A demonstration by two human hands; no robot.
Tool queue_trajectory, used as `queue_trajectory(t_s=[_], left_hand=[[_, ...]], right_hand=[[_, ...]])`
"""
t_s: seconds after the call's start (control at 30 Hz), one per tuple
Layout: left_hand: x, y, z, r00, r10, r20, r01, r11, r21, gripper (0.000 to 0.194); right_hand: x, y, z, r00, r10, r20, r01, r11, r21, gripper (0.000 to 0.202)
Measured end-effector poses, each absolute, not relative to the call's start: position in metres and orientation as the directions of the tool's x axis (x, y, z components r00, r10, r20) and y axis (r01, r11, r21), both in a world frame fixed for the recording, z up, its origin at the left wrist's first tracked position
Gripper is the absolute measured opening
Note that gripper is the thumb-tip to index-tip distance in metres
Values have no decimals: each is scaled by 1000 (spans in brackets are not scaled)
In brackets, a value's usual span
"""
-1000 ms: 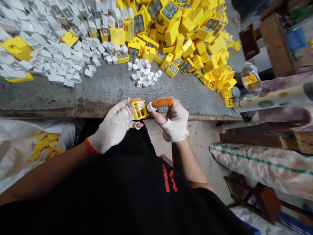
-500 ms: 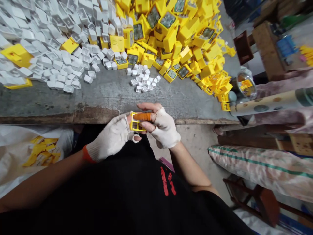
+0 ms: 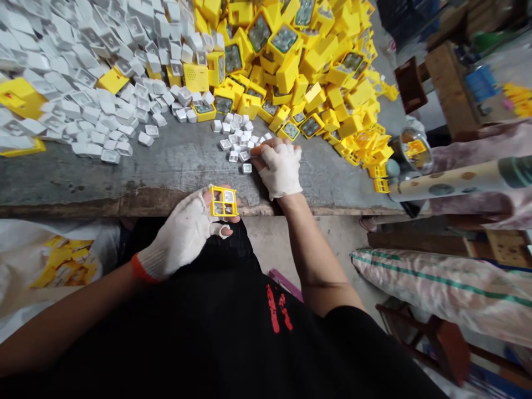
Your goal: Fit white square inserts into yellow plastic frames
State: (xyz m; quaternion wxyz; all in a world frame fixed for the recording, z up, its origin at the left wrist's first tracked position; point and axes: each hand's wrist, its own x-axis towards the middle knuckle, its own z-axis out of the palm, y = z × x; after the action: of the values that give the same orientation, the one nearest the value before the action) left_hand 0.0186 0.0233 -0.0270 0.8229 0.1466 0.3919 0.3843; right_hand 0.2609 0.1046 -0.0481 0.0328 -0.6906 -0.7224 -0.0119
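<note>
My left hand (image 3: 183, 233), in a white fingerless glove with an orange cuff, holds a small yellow frame (image 3: 224, 201) above the table's front edge. The frame has a two-by-two grid of openings, and a white piece sits in its upper right one. My right hand (image 3: 280, 166), gloved the same way, reaches down to the right side of a little cluster of small white caps (image 3: 235, 138). Its index finger and thumb look parted, with no cap visible between them; its other fingertips are partly hidden. One white cap (image 3: 246, 168) lies just left of the thumb.
A heap of white caps (image 3: 95, 111) covers the table's left, and yellow housings (image 3: 286, 61) are piled at the back. Yellow frames (image 3: 380, 158) lie at the right beside a clear container (image 3: 411, 149). A patterned roll (image 3: 457, 180) juts over the right end.
My right hand has left the yellow frame and moved forward to the small white caps. One cap now lies nearer me. My left hand keeps the frame and has shifted slightly left.
</note>
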Motion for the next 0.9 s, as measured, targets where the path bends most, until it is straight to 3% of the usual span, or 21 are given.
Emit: queue_trajectory(t_s=[0.27, 0.4, 0.77, 0.9], left_hand=[[25, 23, -25, 361, 750, -554, -513, 656, 554, 21], [26, 22, -24, 332, 768, -547, -535, 631, 561, 20], [27, 20, -20, 278, 795, -540, -584, 586, 562, 20], [29, 19, -17, 257, 788, -559, -594, 585, 552, 23]], right_hand=[[266, 98, -44, -71, 977, 199, 982, 104, -160, 26], [259, 98, -31, -106, 981, 160, 976, 134, -173, 15], [251, 65, -57, 65, 988, 142, 964, -25, -266, 29], [241, 70, -60, 64, 983, 170, 941, -3, -338, 14]])
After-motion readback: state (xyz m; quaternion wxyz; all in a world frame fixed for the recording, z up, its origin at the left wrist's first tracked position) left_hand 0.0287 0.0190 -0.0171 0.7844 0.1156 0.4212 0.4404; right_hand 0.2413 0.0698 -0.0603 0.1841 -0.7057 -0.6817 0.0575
